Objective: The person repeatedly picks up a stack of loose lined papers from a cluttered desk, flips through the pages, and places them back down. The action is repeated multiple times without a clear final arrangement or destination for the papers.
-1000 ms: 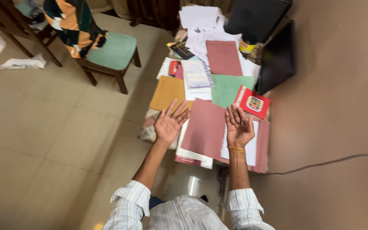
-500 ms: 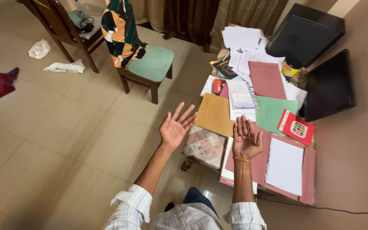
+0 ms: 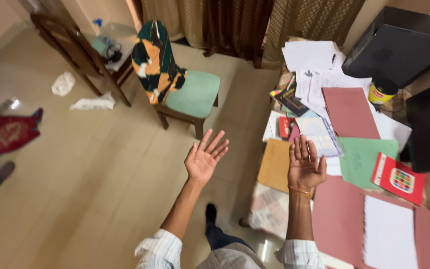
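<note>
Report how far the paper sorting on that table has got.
Done: little; folders and papers lie mixed across the table. In hand: nothing; left hand and right hand are raised, palms up, empty. Left: the open pink folder, brown folder and green folder.

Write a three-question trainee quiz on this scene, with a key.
1. True or false: the right hand grips the red booklet.
2. What lies nearest under the right hand? A: tan folder. B: yellow tin.
3. Fill in: the left hand is held palm up above the ____.

Key: 1 false, it is open and holds nothing. 2 A. 3 floor.
</note>
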